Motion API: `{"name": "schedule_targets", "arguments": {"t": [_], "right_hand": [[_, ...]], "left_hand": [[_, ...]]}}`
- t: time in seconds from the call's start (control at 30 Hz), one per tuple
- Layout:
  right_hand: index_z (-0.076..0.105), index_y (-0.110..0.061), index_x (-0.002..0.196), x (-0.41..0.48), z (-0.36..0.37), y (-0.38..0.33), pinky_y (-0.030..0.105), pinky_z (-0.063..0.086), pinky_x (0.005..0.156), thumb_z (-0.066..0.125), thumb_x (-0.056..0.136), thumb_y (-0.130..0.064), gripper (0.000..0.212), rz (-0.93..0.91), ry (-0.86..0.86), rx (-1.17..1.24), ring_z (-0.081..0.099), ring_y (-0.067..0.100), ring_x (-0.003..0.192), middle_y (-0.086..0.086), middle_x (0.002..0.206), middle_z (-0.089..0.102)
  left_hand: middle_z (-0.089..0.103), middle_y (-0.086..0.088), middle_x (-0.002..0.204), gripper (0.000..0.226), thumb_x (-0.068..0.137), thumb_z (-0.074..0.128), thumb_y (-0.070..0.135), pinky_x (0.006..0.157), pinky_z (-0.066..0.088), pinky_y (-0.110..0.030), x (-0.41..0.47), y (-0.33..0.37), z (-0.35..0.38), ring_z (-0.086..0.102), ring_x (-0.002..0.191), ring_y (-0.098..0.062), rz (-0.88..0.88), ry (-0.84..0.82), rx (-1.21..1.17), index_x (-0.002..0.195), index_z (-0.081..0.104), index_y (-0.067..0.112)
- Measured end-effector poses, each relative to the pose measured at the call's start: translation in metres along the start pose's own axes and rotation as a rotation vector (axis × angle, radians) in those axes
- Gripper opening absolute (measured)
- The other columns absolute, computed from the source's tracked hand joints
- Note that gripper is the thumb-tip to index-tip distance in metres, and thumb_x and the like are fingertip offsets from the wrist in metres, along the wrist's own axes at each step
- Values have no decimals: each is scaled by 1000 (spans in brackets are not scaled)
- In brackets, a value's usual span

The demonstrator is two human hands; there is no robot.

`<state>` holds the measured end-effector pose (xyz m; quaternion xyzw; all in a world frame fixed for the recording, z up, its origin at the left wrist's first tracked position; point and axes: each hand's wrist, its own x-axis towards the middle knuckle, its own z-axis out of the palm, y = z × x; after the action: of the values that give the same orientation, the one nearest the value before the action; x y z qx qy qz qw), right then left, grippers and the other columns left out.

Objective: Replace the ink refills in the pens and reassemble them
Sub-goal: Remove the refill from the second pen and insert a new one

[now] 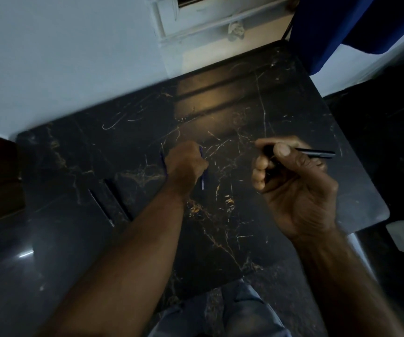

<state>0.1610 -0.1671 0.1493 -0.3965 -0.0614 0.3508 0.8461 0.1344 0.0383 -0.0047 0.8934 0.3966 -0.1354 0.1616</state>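
The task looks midway: the right hand [293,181] pinches a dark pen [317,153], the left hand [186,164] grips thin blue refills [202,183], and two other pens [118,200], finished or not I cannot tell, lie at the left of the table [293,105].

Your left arm reaches forward, left hand [187,164] curled knuckles-up; your right hand [293,183] sits nearer you, thumb and fingers pinching a pen [317,153].
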Motion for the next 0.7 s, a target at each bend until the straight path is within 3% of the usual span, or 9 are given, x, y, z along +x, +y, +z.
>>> {"name": "schedule_targets", "arguments": {"t": [0.17,0.27,0.37,0.43,0.5,0.57,0.7], "right_hand": [[74,1,98,-1,-1,-4,26,52,56,52,93,-5,23,-6,2,-14,65,18,65,10,72,68],[74,-1,97,-3,-2,-5,26,53,56,51,93,-4,24,3,19,-28,65,18,66,9,73,68],[71,3,99,-2,-2,-6,26,53,57,56,91,-6,19,-6,37,-29,65,18,66,10,73,68],[71,1,99,1,0,-7,27,53,57,57,91,-6,18,-33,45,-22,65,18,66,10,74,68],[71,-4,97,5,4,-9,27,53,58,56,92,-4,16,-56,33,-3,65,18,68,9,75,68],[67,-7,95,11,11,-9,28,53,59,56,94,-4,11,-70,12,16,66,19,69,9,78,68],[68,-6,94,18,32,-3,27,54,55,65,91,-7,4,-78,12,29,67,19,65,10,77,69]], "left_hand": [[68,1,89,34,82,88,47,67,44,-33,0,3,0,63,81,-22,-27,-47,-48,97,77,18],[67,4,72,33,90,82,48,55,41,-29,-9,10,-17,62,66,-16,2,-76,-189,77,72,19],[72,-6,64,30,90,76,35,52,51,-35,-28,18,-57,68,57,-22,68,98,-673,70,76,13],[70,2,61,22,90,72,26,43,43,-25,-49,17,-95,58,44,-11,78,217,-1229,69,74,22],[69,4,61,24,91,70,22,37,36,-18,-73,10,-129,52,37,-8,160,274,-1614,67,73,26],[71,3,62,23,89,68,23,37,35,-17,-94,6,-151,51,35,-10,234,305,-1737,67,73,27],[71,-1,63,24,93,65,16,36,36,-15,-118,5,-158,52,34,-11,264,341,-1746,72,70,26]]}}
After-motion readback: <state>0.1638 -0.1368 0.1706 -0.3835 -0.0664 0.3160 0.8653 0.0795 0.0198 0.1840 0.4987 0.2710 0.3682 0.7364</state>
